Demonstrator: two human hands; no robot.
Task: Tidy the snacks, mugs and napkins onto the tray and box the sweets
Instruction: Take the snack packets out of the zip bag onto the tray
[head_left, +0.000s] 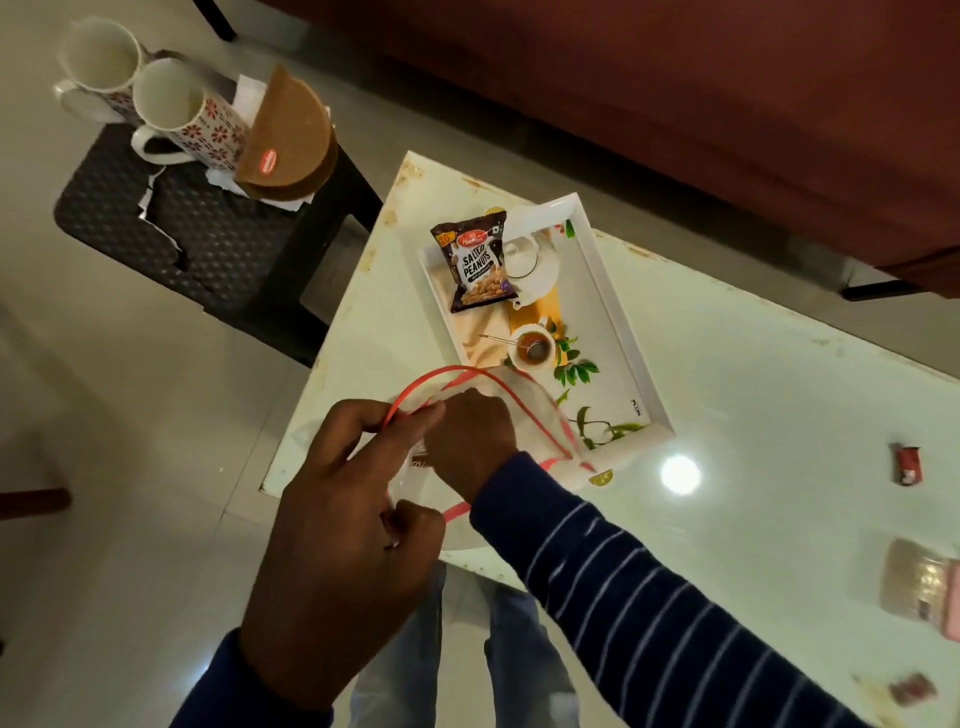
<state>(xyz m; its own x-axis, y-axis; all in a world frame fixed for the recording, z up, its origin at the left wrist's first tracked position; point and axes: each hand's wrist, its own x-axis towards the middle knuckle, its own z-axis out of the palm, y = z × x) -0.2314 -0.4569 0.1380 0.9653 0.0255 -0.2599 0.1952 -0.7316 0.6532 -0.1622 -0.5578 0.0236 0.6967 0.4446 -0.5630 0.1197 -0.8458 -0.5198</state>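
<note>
Holding a clear zip bag (511, 410) with a red seal strip open at the near corner of the worktop (753, 415), you seem to be in the sweets part of the job, though whether this bag stands in for the box you cannot tell from here. Your left hand (343, 519) has its fingers pinched closed on the near edge of the bag mouth, and your right hand (470, 434) is reaching into the opening, fingers curled so that what they hold, if anything, is hidden. The white tray (613, 312) lies just beyond the bag, with only the packet of salted peanuts (475, 267) set on it. Two patterned mugs (171, 98), napkins (247, 93) and a round brown snack pack (288, 130) sit on the dark stool (171, 218), well apart from the tray. A small red sweet (909, 464) lies on the worktop to your right, and another wrapped pack (917, 587) near the right edge. Your next move likely calls for keeping the mouth spread with your left hand while the right fetches that sweet.
</note>
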